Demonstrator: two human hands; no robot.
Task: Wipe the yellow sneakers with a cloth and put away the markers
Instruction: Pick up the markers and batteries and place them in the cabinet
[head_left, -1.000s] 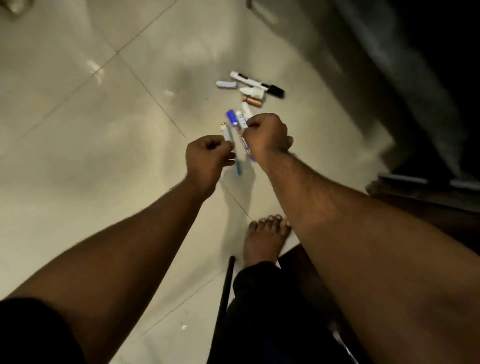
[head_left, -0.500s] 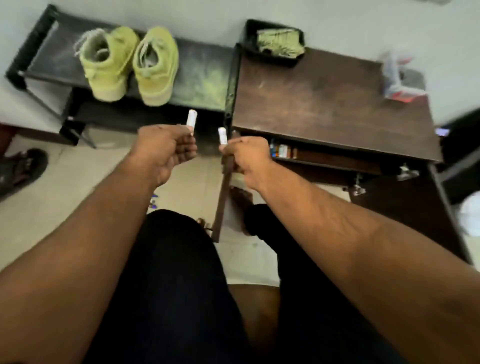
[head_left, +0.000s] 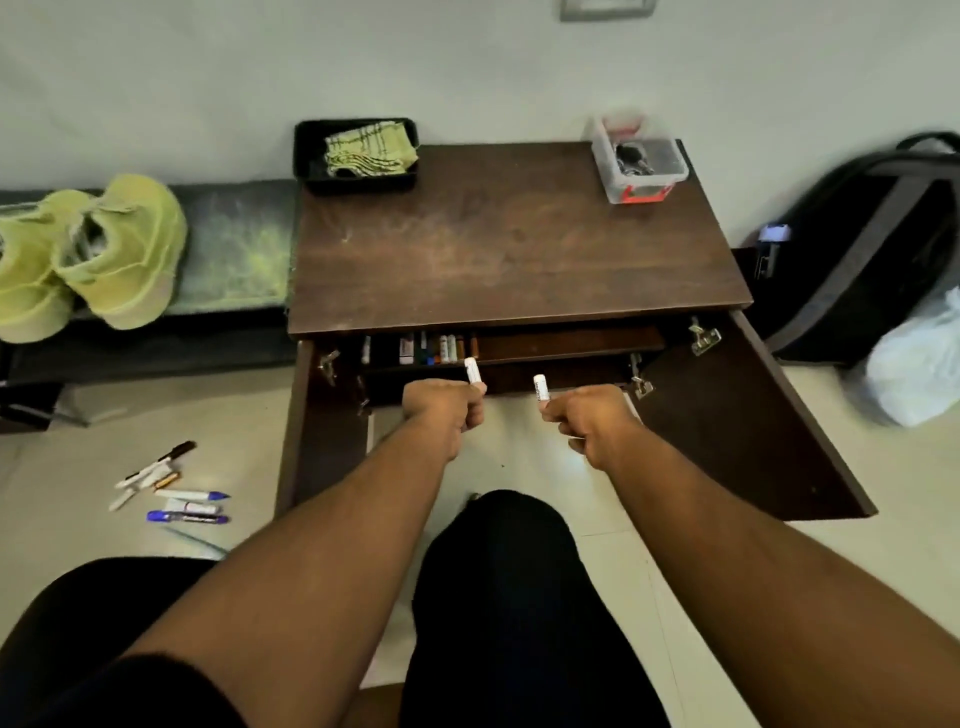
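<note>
Head view, looking down: your left hand (head_left: 445, 410) grips one white marker (head_left: 472, 370) and your right hand (head_left: 589, 422) grips another white marker (head_left: 541, 387), both fists curled tight, tips pointing up. They hover just near the open cabinet shelf (head_left: 545, 347) under the brown surface (head_left: 514, 249), where a row of stored markers (head_left: 434, 349) stands at the left. More loose markers (head_left: 171, 491) lie on the floor at near left. The yellow sneakers (head_left: 88, 254) sit on a low bench at far left; the cloth (head_left: 370, 150) rests in a black tray on the surface's far edge. A risk: pushing either marker in could topple the standing row, or one could roll off the shelf lip.
</note>
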